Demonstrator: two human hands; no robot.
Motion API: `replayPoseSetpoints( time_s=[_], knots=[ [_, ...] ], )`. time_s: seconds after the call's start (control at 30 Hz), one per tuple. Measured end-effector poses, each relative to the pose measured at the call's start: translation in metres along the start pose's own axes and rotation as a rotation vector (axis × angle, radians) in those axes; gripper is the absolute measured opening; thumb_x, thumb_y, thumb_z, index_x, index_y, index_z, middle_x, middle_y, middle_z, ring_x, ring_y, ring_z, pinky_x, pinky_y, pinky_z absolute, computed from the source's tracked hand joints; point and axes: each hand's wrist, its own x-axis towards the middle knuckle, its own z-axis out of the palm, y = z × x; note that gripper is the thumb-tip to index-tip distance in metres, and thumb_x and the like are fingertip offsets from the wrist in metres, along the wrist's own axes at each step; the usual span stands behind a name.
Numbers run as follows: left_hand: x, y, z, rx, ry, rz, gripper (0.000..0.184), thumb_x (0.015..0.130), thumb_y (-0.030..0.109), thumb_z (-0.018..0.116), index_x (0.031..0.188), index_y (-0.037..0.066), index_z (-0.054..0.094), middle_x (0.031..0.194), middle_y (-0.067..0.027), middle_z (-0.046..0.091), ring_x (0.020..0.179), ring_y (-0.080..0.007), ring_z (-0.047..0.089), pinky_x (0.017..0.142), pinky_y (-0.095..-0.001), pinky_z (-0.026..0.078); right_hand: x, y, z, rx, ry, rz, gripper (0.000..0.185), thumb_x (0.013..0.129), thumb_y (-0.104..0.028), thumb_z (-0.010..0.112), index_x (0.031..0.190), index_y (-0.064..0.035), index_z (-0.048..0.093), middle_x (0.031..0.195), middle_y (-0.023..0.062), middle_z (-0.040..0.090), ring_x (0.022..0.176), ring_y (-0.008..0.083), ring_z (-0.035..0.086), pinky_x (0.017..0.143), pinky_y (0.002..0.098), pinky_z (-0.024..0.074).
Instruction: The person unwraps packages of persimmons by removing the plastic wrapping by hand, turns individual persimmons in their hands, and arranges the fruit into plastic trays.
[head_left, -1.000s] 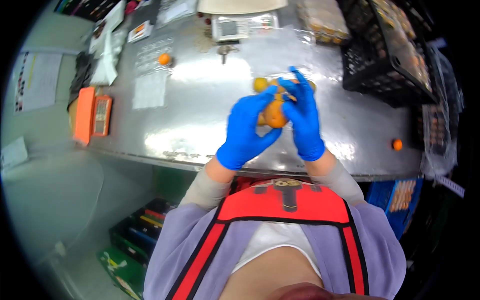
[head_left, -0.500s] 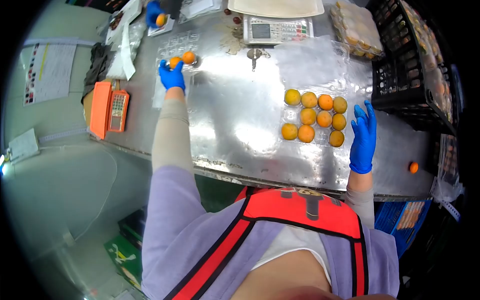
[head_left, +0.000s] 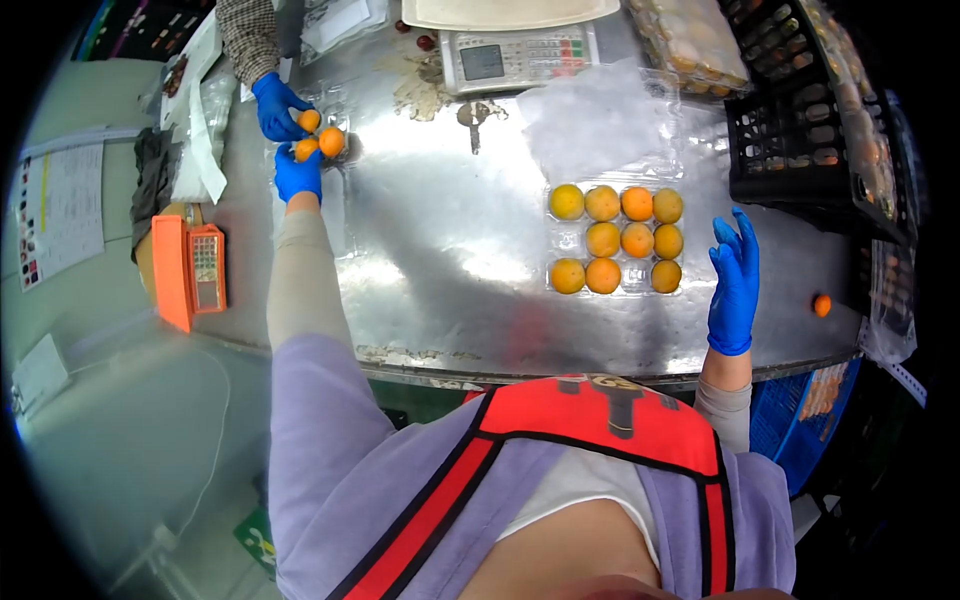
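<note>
My left hand (head_left: 298,178), in a blue glove, reaches to the far left with its fingers closed round an orange round fruit (head_left: 306,150). Another orange fruit (head_left: 331,142) sits just right of it, over a clear plastic tray (head_left: 338,105). A co-worker's blue-gloved hand (head_left: 275,105) comes in from above, holding a further fruit (head_left: 309,120) close to my fingers. My right hand (head_left: 735,290), also gloved, hovers open and holds nothing, right of a clear compartment tray (head_left: 568,236). Several yellow-orange fruits (head_left: 603,240) fill most of that tray's pockets.
A scale (head_left: 520,58) stands at the back of the metal table (head_left: 440,290). Stacked fruit packs (head_left: 690,45) and a black crate (head_left: 790,140) are at the right. A small orange fruit (head_left: 822,305) lies near the right edge. An orange-cased device (head_left: 190,270) sits left.
The co-worker's hand has come down with a fruit, beside my left hand. In view, my left hand and its surroundings have shifted left. My right hand stays open near the tray.
</note>
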Motion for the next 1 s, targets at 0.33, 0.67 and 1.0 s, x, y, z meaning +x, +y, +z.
replayPoseSetpoints(
  time_s=[0.33, 0.67, 1.0],
  knots=[
    [-0.027, -0.021, -0.018, -0.421, -0.044, 0.093, 0.072, 0.079, 0.013, 0.07, 0.139, 0.001, 0.031, 0.137, -0.0175, 0.039, 0.123, -0.0253, 0.041, 0.103, -0.0358, 0.033, 0.041, -0.131, -0.116, -0.3, 0.28, -0.715, 0.044, 0.088, 0.002, 0.05, 0.132, 0.0003, 0.044, 0.129, 0.0111, 0.051, 0.115, 0.0174, 0.051, 0.093, 0.026, 0.0406],
    [-0.2, 0.047, -0.062, -0.558, -0.12, -0.111, 0.063, 0.082, 0.012, 0.065, 0.139, 0.012, 0.037, 0.136, -0.0135, 0.042, 0.119, -0.0234, 0.045, 0.098, -0.0371, 0.035, 0.287, -0.126, -0.281, -0.839, 0.063, -0.405, 0.037, 0.084, -0.025, 0.065, 0.113, -0.0025, 0.061, 0.107, 0.0078, 0.064, 0.099, 0.015, 0.058, 0.087, 0.0279, 0.0444],
    [-0.296, 0.037, -0.098, -0.632, -0.137, -0.105, 0.06, 0.086, 0.003, 0.054, 0.141, 0.005, 0.031, 0.142, -0.0153, 0.034, 0.129, -0.0245, 0.036, 0.104, -0.0358, 0.033, 0.263, -0.148, -0.224, -1.005, -0.821, 0.007, 0.054, 0.081, -0.02, 0.07, 0.127, -0.0013, 0.051, 0.121, 0.0106, 0.058, 0.113, 0.0184, 0.052, 0.098, 0.032, 0.0414]
  ],
)
